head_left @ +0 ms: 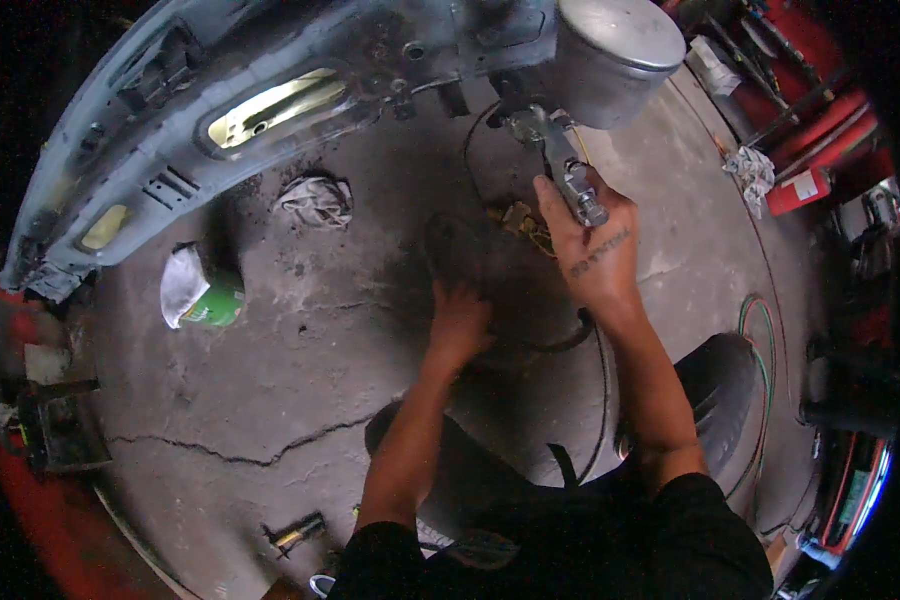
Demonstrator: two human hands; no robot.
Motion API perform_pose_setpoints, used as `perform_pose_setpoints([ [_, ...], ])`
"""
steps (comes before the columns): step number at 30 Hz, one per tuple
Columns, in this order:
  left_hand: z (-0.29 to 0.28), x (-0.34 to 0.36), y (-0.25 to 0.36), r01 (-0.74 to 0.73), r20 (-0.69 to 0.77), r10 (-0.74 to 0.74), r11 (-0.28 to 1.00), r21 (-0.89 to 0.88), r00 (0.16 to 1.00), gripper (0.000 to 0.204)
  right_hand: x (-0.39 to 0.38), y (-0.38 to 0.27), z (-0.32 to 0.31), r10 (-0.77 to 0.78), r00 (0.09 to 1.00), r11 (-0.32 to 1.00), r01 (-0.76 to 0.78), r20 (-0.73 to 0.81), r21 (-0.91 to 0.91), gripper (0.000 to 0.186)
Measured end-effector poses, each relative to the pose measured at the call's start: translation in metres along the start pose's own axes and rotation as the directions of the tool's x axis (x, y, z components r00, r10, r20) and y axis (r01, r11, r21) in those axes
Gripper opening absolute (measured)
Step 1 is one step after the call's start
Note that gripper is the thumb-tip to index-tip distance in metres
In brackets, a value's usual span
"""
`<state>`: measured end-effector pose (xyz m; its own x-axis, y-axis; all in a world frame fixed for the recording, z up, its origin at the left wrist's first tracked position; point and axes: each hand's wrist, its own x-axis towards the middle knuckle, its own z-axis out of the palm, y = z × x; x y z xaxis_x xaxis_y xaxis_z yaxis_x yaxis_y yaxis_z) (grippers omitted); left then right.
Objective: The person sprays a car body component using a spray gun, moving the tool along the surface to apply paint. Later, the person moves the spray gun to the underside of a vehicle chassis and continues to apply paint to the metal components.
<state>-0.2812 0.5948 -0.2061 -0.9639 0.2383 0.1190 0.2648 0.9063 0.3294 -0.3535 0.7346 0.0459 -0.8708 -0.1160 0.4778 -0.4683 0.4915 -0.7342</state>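
My right hand is closed around a metal paint spray gun, thumb along its side. A large silver cup sits at the gun's far end, beside a grey car body panel with cut-out openings that spans the upper left. My left hand is low over the floor, near a dark shoe. Its fingers are dim and blurred, so whether they hold anything does not show. A dark hose runs below my right hand.
A crumpled rag and a green can with a white cover are on the cracked concrete floor. Yellow cord lies ahead. Green and red hoses curve at right, near a red cylinder. A small tool lies lower left.
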Motion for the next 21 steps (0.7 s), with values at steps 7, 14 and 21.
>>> perform_pose_setpoints([
  [7, 0.006, 0.002, -0.003, 0.013, 0.075, -0.014, 1.0, 0.01, 0.997, 0.046, -0.001, 0.013, 0.0, -0.017, 0.998, 0.999, 0.015, -0.064, -0.038, 0.021],
  [14, 0.023, -0.005, -0.013, 0.047, 0.096, -0.054, 0.997, 0.066, 0.994, 0.043, -0.003, 0.001, 0.013, -0.079, 0.996, 0.997, 0.08, 0.03, -0.019, 0.02],
  [21, 0.009, -0.004, -0.007, 0.065, 0.091, -0.07, 0.996, 0.061, 0.993, 0.032, -0.005, -0.009, 0.028, -0.155, 0.988, 0.987, 0.156, 0.025, -0.038, 0.021],
])
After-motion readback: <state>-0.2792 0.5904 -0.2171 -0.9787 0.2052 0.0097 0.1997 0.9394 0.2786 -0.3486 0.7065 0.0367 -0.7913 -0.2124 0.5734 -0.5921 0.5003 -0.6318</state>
